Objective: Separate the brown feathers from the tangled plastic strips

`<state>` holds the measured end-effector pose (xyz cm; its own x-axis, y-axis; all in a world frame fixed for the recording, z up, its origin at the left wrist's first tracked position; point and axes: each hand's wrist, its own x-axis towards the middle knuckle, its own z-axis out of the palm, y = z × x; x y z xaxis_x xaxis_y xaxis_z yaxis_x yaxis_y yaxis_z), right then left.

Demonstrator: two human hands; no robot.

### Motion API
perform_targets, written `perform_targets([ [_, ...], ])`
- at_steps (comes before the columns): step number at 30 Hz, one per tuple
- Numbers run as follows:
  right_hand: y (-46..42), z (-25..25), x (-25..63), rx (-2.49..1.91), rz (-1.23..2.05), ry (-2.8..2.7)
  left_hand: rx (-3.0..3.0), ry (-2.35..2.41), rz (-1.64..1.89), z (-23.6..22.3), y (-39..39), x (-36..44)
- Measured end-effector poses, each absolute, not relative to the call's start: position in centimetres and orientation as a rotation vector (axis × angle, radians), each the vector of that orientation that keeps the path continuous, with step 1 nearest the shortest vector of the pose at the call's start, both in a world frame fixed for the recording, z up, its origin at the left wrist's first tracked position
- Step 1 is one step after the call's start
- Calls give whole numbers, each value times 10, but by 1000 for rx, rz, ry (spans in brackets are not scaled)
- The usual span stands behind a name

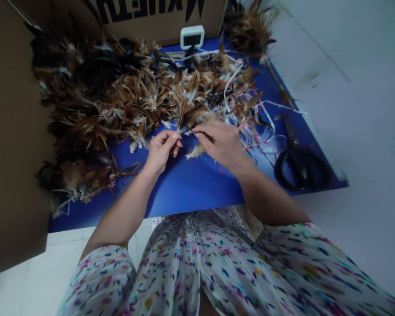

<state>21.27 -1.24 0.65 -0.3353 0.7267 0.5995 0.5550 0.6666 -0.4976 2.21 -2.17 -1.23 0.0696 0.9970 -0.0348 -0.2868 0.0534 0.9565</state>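
Observation:
My left hand [164,148] pinches the base of a brown feather [183,109] that points away from me, above the blue tabletop [197,186]. Close beside it, my right hand [222,142] has its thumb and fingertips pressed together near the feather's base. What sits between those right fingertips is too small to make out. A pale fluffy feather [195,151] lies on the blue surface just below the two hands. Beyond them spreads a thick heap of brown and black feathers [151,90].
Black-handled scissors [299,164] rest at the table's right side. White and red strings [250,127] tangle near my right hand. A small white display device [192,37] stands against a printed cardboard box [158,26]. Another cardboard panel [13,131] borders the left. Tied feather bundles [82,175] lie front left.

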Motion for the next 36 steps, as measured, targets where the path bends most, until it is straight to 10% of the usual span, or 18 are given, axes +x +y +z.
perform_targets([
  [36,-19,4,203,-1036,-36,-2183,1391,1149,1227,-12,-28,24],
])
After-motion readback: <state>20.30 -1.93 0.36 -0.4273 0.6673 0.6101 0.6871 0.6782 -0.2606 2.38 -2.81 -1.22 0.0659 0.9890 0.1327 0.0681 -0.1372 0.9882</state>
